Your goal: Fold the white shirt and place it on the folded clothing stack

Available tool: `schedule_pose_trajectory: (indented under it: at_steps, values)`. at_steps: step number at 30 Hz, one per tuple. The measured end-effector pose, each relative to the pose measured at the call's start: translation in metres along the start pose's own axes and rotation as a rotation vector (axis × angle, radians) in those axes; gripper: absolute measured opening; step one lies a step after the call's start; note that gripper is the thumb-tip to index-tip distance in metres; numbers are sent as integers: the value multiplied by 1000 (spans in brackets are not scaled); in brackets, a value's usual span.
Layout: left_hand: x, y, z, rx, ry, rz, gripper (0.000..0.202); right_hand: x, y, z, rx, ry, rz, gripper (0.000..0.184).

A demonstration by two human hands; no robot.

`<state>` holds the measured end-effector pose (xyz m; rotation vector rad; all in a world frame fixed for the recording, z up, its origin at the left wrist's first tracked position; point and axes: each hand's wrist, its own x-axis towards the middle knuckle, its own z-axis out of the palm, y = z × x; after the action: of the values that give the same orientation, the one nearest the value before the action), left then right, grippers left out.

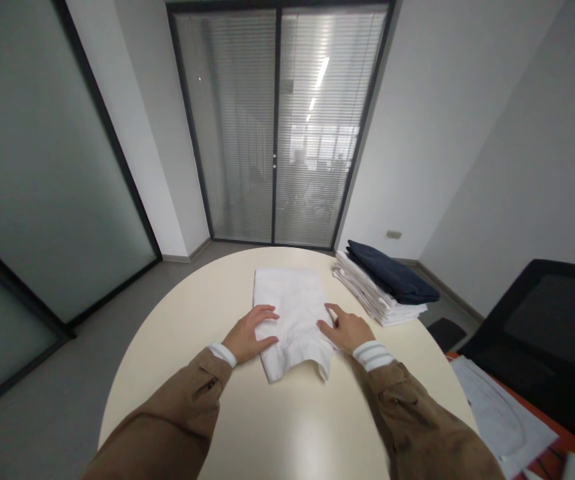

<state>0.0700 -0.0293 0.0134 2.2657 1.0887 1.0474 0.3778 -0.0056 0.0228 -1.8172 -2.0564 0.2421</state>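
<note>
A white folded garment (291,307) lies flat on the round cream table (207,400), its near end uneven. My left hand (253,333) rests on the garment's near left edge, fingers stretched out flat over the cloth. My right hand (347,329) lies against the near right edge, fingers extended and touching the fabric. Neither hand grips anything. Both arms wear brown sleeves with white striped cuffs.
A stack of folded white clothes (372,297) with a dark navy garment (391,272) on top sits at the table's far right edge. A black chair (542,333) and papers (497,413) are at the right. Glass doors with blinds (277,127) stand ahead.
</note>
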Motion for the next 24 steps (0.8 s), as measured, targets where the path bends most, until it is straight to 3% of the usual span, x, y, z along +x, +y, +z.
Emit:
schedule_pose_trajectory:
  at_steps: [4,9,12,16,18,20,24]
  values:
    - [2,-5,-1,-125,60,-38,22,-1,7,2,230,-54,-8,54]
    - [8,-6,3,-221,290,-150,15,-2,-1,1,659,51,-3,43]
    - [6,-9,5,-330,350,-308,43,-6,-7,-4,832,-65,71,57]
    - [-3,-10,0,-352,110,-365,97,-12,-8,-8,898,-353,10,86]
    - [-6,-9,-3,-316,29,-353,109,-13,-6,-9,896,-406,-74,96]
    - [-5,-8,-3,-343,62,-387,106,-12,-3,-10,866,-368,-164,96]
    - [2,-2,2,-582,293,-432,87,-8,-1,-13,837,-166,-247,74]
